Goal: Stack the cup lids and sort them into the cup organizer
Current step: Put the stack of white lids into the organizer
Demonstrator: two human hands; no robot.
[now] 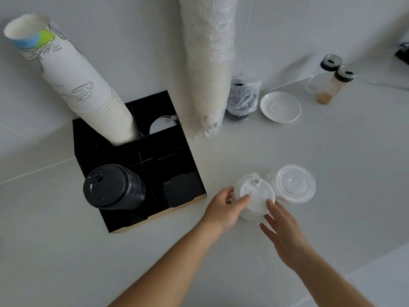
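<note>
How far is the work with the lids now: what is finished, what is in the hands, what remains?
Done: a stack of black lids stands in a front compartment of the black organizer, and one white lid lies in a back compartment. In hand: the left hand grips the stack of white lids on the counter while the right hand touches its edge. Left: that stack and the clear lids beside it are outside the organizer.

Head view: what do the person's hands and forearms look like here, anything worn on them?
Both are bare. The left hand and right hand show no gloves, and I can make out no rings, watch or bracelet. Both forearms are uncovered up to the bottom frame edge, with no sleeve in view. Fingernails look short and unpainted, though the picture is slightly soft.
</note>
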